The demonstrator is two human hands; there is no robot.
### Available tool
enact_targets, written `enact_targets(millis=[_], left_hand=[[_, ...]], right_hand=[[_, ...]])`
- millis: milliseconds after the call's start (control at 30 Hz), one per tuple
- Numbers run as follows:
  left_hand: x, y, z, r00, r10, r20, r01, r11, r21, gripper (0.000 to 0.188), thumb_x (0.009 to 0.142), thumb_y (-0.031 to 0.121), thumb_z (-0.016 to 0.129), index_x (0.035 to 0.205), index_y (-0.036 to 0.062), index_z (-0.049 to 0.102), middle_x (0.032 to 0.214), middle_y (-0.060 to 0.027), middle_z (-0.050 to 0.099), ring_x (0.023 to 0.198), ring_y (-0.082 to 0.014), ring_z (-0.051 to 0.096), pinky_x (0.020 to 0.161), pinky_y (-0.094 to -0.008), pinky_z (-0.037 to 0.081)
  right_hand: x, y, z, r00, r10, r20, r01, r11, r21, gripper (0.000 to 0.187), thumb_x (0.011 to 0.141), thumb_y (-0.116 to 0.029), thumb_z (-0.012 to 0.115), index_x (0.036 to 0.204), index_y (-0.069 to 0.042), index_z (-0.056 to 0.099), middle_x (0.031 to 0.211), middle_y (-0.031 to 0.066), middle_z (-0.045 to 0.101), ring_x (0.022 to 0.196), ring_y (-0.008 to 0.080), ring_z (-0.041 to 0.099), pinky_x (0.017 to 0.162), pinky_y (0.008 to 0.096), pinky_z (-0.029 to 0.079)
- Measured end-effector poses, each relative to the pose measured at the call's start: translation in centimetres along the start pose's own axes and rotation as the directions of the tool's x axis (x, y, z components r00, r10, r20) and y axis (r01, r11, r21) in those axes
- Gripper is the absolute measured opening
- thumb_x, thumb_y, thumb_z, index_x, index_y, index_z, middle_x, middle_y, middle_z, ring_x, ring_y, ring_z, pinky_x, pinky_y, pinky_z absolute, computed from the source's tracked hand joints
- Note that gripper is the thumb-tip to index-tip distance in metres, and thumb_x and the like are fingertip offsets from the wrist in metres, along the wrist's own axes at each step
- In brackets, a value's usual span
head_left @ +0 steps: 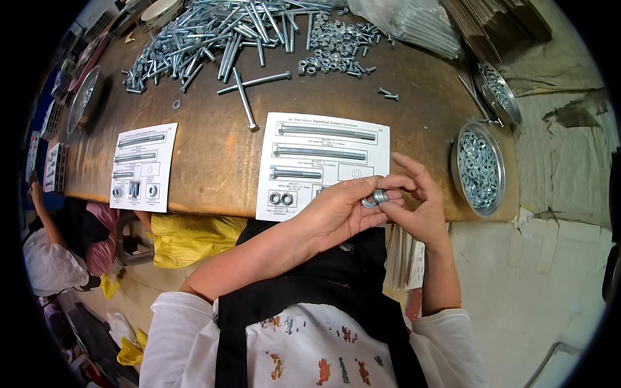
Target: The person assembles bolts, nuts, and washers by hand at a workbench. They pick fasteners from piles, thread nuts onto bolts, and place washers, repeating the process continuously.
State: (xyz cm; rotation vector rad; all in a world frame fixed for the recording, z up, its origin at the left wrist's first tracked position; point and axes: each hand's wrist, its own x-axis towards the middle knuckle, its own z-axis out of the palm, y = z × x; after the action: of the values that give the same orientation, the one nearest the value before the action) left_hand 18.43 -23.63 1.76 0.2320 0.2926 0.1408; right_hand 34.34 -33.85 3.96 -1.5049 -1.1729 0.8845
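Note:
Over the right edge of a printed parts card [278, 171], my two hands meet. My left hand [339, 207] is half curled, palm up, with a few shiny metal washers [370, 202] resting at its fingers. My right hand [422, 210] closes thumb and fingers on a small stack of washers [380, 195] right beside them. Its index finger is raised and bent. The exact number of washers is hidden by the fingers. Closest to my right hand on the table stands a metal bowl [455, 169] full of washers.
A large heap of long bolts [213, 39] lies at the back, with nuts and short bolts [333, 52] to its right. Two crossed bolts [244, 103] lie nearer. Another card [165, 161] is at left. Cardboard [491, 26] and plastic bags [420, 29] sit back right. A person [55, 262] works at far left.

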Motion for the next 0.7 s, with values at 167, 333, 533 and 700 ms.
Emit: enact_targets(millis=[167, 333, 533, 700], left_hand=[[-0.8, 0.1, 0.3, 0.991, -0.053, -0.12, 0.065, 0.993, 0.095, 0.034, 0.105, 0.026, 0.051, 0.126, -0.0008, 0.056, 0.116, -0.0111, 0.065, 0.104, -0.0173, 0.067, 0.091, -0.0301, 0.057], [-1.1, -0.5, -0.7, 0.994, -0.092, -0.062, 0.095, 0.993, 0.064, 0.034, 0.102, 0.029, 0.057, 0.122, 0.0013, 0.058, 0.109, -0.0084, 0.066, 0.101, -0.0173, 0.069, 0.086, -0.0278, 0.059], [-1.8, -0.8, 0.0, 0.994, -0.099, -0.04, 0.101, 0.994, 0.037, 0.032, 0.101, 0.029, 0.06, 0.116, 0.0006, 0.06, 0.103, -0.0056, 0.063, 0.099, -0.0168, 0.068, 0.084, -0.0259, 0.059], [-1.9, -0.9, -0.7, 0.992, -0.117, -0.048, 0.12, 0.99, 0.07, 0.035, 0.1, 0.031, 0.062, 0.116, 0.0004, 0.06, 0.103, -0.0062, 0.064, 0.097, -0.0159, 0.068, 0.081, -0.0253, 0.059]], right_hand=[[-0.2, 0.8, -0.2, 0.989, -0.146, -0.023, 0.145, 0.989, -0.029, 0.073, 0.073, 0.003, 0.075, 0.141, -0.001, 0.046, 0.101, 0.0064, 0.074, 0.095, 0.0138, 0.067, 0.097, 0.0332, 0.049], [-0.7, 1.5, 0.2, 0.988, -0.141, -0.066, 0.145, 0.988, 0.057, 0.077, 0.072, 0.002, 0.077, 0.141, 0.002, 0.044, 0.098, 0.0058, 0.073, 0.098, 0.015, 0.068, 0.098, 0.0336, 0.048], [-1.4, 1.7, 0.7, 0.989, -0.095, -0.11, 0.125, 0.942, 0.312, 0.074, 0.074, 0.002, 0.077, 0.14, 0.004, 0.046, 0.097, 0.0065, 0.074, 0.1, 0.0156, 0.067, 0.099, 0.035, 0.047], [-1.7, 1.8, 1.0, 0.981, -0.176, -0.081, 0.186, 0.974, 0.129, 0.075, 0.076, 0.0, 0.077, 0.143, 0.005, 0.042, 0.098, 0.0088, 0.074, 0.1, 0.0163, 0.067, 0.099, 0.0353, 0.047]])
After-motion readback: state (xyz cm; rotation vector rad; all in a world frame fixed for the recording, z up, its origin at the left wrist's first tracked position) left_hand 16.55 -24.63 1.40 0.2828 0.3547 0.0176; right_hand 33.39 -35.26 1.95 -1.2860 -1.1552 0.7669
